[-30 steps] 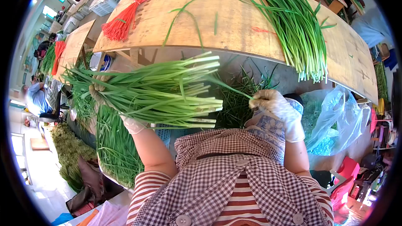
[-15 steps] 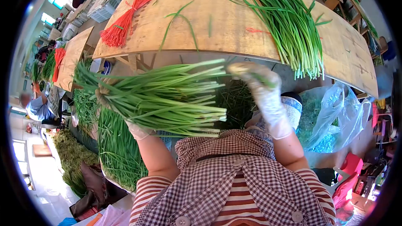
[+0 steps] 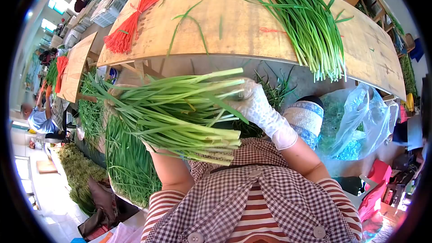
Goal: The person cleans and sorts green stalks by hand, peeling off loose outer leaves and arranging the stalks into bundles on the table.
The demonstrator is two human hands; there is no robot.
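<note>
- Right hand (image 3: 252,101) moved: from the open space right of the held bunch a second ago, where it held one thin leaf, to the pale stalk ends now.
- Held bunch of green stalks (image 3: 180,117): raised off any support, just beyond the checked apron (image 3: 225,153) and nearer than the table (image 3: 243,22); leafy tips point left, pale ends right.
- Left hand (image 3: 115,96), gloved: curled around the bunch toward its leafy side, fingers closed over the leaves.
- Right hand, also gloved: fingers bent and gathered at the pale ends, a loose leaf slanting below; blur hides whether they pinch anything.
- Probable handling: light to moderate as a bundle; pale bases fairly stiff, leaves limp, smooth and easily creased or bruised. Single stalks may slide out under a slack grip.
- Best hold: a broad, gentle wrap around the middle for the bundle; for one stalk, a fingertip pinch at its firm pale base.
- Comparison: another bunch (image 3: 310,31) lies on the table's right part, red ties (image 3: 130,24) on its left.
</note>
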